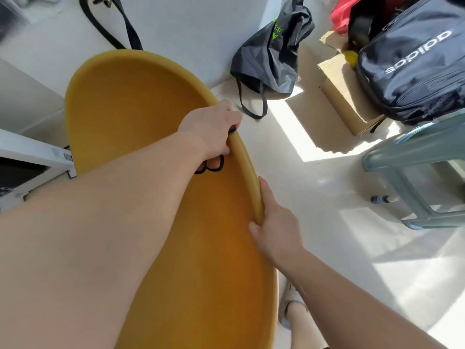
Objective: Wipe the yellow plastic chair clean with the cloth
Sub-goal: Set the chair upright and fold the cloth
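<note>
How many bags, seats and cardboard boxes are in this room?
Bags: 2 (grey sack, black backpack)
Seats: 2 (yellow chair, green stool)
Cardboard box: 1
Total: 5
The red bundle is unclear, so not counted.

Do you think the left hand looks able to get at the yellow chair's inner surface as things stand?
Probably yes: the left hand grips the yellow chair at its rim, and the inner surface beside it lies uncovered.

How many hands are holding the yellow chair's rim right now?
2. The left hand grips the rim of the yellow chair farther from the camera; the right hand grips the same rim nearer the camera.
</note>
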A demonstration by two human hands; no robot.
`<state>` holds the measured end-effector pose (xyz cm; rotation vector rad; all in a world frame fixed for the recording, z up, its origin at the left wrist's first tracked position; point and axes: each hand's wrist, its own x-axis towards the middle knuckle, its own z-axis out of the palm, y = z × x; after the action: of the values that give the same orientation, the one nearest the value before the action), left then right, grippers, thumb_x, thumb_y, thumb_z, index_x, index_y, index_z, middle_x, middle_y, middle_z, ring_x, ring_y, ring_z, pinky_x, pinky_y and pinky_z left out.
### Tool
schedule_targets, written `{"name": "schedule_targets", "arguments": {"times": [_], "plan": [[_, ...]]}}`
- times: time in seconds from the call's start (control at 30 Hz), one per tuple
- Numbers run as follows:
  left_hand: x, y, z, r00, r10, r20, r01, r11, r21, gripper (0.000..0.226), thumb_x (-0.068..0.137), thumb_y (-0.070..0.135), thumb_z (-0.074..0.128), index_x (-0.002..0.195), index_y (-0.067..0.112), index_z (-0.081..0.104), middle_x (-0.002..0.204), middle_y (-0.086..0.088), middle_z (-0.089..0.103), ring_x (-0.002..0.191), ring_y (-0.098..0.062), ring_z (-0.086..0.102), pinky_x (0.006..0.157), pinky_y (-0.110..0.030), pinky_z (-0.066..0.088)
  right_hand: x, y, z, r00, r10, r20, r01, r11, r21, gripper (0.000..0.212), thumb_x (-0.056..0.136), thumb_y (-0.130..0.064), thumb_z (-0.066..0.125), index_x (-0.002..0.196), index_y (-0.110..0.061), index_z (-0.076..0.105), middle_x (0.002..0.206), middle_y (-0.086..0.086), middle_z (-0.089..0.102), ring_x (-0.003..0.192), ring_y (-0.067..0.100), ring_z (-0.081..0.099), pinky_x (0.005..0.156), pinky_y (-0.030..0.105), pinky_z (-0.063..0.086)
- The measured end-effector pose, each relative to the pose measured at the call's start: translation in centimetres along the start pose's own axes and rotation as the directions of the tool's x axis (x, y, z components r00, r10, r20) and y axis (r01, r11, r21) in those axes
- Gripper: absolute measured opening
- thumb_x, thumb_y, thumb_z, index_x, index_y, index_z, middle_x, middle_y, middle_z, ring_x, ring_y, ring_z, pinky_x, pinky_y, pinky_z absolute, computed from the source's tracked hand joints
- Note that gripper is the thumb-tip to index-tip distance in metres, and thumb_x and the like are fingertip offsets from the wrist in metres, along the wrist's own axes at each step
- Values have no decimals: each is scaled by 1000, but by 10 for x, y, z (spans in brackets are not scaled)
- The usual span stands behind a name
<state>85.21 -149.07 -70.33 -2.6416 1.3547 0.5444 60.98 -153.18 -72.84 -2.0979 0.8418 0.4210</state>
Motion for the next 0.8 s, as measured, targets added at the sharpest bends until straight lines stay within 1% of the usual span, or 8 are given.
{"name": "schedule_targets", "arguments": {"times": [0.17,0.37,0.47,0.53,0.6,0.67,0.73,0.8], "plan": [[-4,-41,-6,985,-168,-34,167,985,-40,39,75,31,80,102,25,52,110,1,44,81,-28,57,61,-38,45,47,-23,-24,987,-128,100,139,984,-110,95,87,-22,60,157,-50,2,87,0,61,76,19,61,71,40,57],[-29,-116,-4,910,-414,23,415,910,-27,54,74,53,81,101,24,45,106,-5,42,87,-32,54,60,-39,42,119,-85,-23,934,-276,227,346,859,-378,93,87,-19,61,157,-50,9,99,4,62,85,25,61,73,42,57],[-54,-140,10,872,-488,21,488,868,-86,54,76,56,78,102,24,43,106,-6,41,84,-31,53,61,-39,45,125,-108,-10,938,-321,130,338,767,-546,87,93,-11,51,157,-51,9,98,2,60,86,25,58,68,37,50],[-72,-154,20,854,-520,21,518,847,-118,57,76,61,76,107,23,47,103,-5,43,80,-30,53,60,-38,45,114,-112,7,930,-367,-25,273,735,-621,80,97,-10,46,158,-47,10,112,1,61,101,27,55,79,39,45],[-93,-167,29,842,-540,24,538,834,-118,63,75,69,72,111,23,49,102,-4,45,81,-29,52,60,-38,44,93,-108,28,923,-313,-222,124,791,-599,72,100,-17,48,158,-41,14,139,3,53,125,31,46,100,50,37],[-114,-176,39,845,-534,27,534,838,-111,59,79,69,68,111,24,49,108,-5,46,88,-31,55,62,-39,46,70,-109,49,925,-181,-335,-20,856,-517,68,101,-26,49,158,-40,14,157,6,36,145,35,28,118,62,16],[-136,-182,51,826,-564,-1,559,818,-132,54,84,67,63,111,23,49,111,-7,47,88,-32,57,59,-38,46,56,-116,69,935,-137,-326,-54,855,-516,70,101,-42,49,159,-40,8,162,9,24,153,38,11,119,67,-7],[-153,-185,63,791,-610,-35,597,784,-174,53,89,64,57,119,21,50,118,-10,47,86,-33,58,56,-36,44,59,-130,77,952,-145,-271,-23,846,-533,71,99,-57,44,157,-42,7,158,10,26,152,40,10,114,68,-16]]}}
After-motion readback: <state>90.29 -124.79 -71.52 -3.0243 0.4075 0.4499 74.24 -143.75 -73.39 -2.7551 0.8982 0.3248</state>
